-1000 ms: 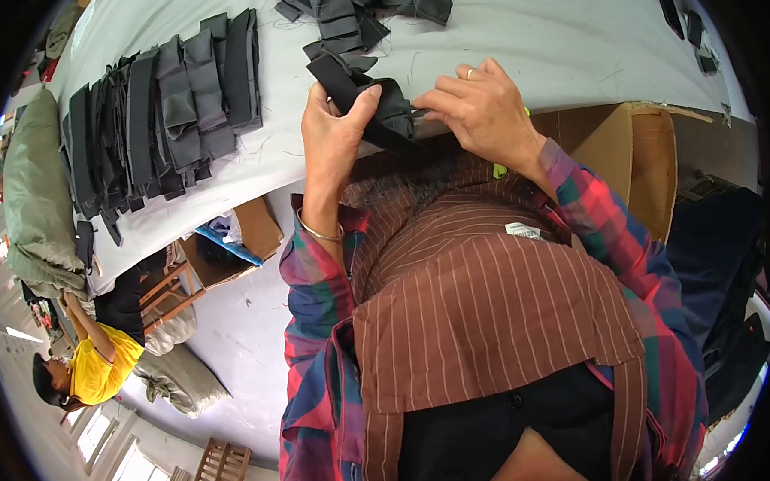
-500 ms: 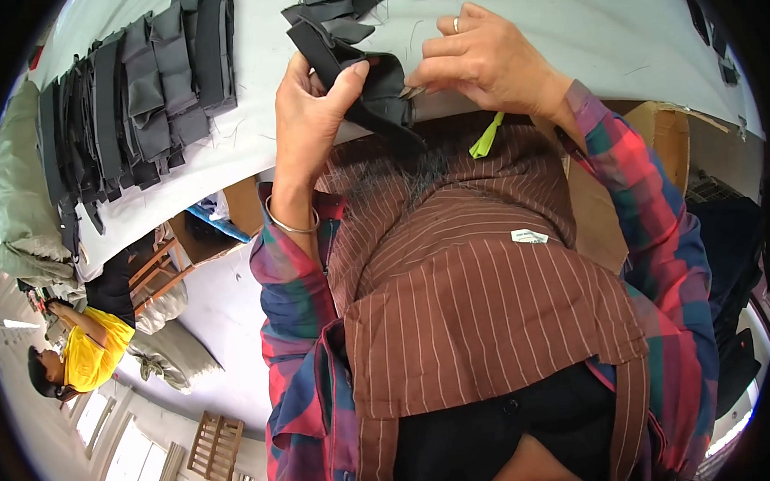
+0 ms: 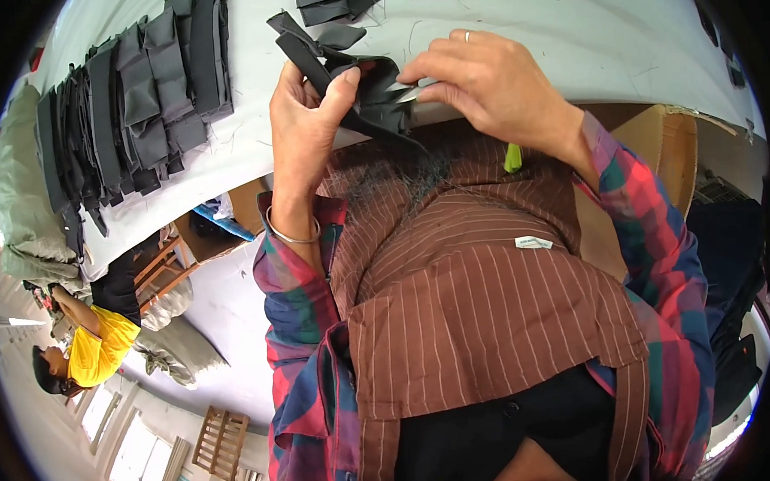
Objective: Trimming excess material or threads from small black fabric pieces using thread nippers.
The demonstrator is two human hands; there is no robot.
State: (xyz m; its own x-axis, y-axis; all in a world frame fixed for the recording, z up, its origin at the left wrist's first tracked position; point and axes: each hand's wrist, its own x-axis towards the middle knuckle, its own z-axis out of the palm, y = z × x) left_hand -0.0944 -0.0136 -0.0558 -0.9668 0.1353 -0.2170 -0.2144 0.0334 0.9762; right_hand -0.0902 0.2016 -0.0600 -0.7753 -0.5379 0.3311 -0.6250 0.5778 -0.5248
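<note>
My left hand [image 3: 304, 128] grips a black fabric strap piece [image 3: 357, 91] at the near edge of the white table [image 3: 565, 35]. My right hand [image 3: 490, 81], a ring on one finger, pinches a small metal snipper at the same piece; a green handle [image 3: 513, 157] hangs below the wrist. Loose black threads lie on my brown striped apron [image 3: 457, 306] just under the piece.
Rows of dark grey and black fabric pieces [image 3: 138, 105] lie on the table's left part, with a few more [image 3: 332, 2] at the far edge. A cardboard box [image 3: 664, 142] stands at the right. A person in a yellow shirt [image 3: 89, 348] crouches at the lower left.
Both hands and the black piece have shifted left and slightly up in view. The right hand's fingers now pinch closer to the piece at the table edge.
</note>
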